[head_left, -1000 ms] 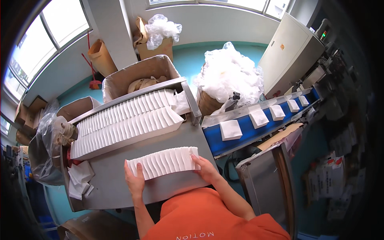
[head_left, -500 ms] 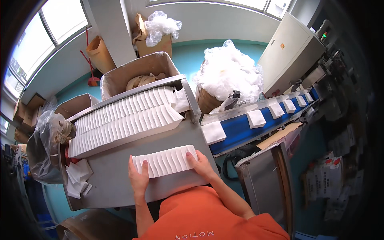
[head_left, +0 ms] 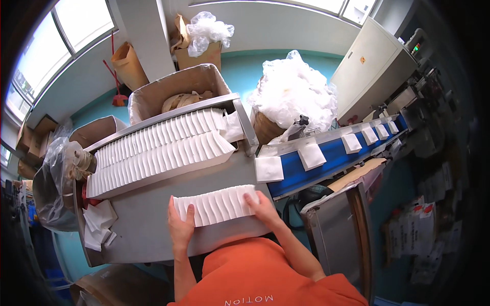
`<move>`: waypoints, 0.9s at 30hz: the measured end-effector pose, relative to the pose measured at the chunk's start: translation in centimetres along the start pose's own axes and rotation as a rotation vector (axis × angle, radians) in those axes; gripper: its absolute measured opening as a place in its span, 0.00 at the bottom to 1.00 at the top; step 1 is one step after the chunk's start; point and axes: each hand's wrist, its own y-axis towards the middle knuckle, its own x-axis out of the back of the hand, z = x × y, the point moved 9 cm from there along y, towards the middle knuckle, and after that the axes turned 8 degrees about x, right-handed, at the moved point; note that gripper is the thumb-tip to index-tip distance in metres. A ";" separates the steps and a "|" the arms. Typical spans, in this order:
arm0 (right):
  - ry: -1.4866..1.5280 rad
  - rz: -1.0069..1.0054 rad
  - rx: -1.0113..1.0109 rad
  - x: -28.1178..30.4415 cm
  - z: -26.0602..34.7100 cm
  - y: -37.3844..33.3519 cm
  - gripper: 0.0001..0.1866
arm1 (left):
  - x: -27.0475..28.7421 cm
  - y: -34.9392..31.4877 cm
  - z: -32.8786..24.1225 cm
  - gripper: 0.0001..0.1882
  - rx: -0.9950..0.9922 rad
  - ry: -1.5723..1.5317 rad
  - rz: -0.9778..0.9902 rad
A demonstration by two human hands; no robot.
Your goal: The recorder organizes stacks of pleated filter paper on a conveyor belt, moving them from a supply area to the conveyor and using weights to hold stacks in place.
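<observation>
White squares (head_left: 311, 156) slid along blue belt (head_left: 295, 176) toward grey table (head_left: 148, 219), teal floor (head_left: 241, 66) beyond, hands (head_left: 180, 227) gripping a stack (head_left: 222, 205)

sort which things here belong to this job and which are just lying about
Seem part of the job:
held white stack
two white rows on the metal table
blue conveyor and its white pieces

Seem just lying about:
red broom
loose white sheets
clear plastic bundle

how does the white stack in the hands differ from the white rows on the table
The held stack is one shorter row; the table rows are two, longer and side by side. The held stack sits between left hand and right hand; the table rows are untouched. Both are white, ridged runs of thin pieces.
</observation>
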 end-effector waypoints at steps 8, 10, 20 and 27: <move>0.576 0.165 -0.379 -2.1 -5.4 -1.5 0.20 | 0.8 0.4 1.2 0.40 0.007 -0.049 -0.101; 0.463 0.177 -0.339 -1.0 -6.9 -1.3 0.22 | 1.0 0.3 1.1 0.41 0.019 -0.058 -0.090; 0.106 0.105 0.017 -2.4 0.0 0.0 0.23 | -1.9 -1.3 -1.4 0.50 -0.046 -0.005 0.069; 0.429 0.235 -0.366 -0.6 -6.4 -2.0 0.20 | -0.8 -0.4 0.1 0.50 -0.012 -0.061 0.007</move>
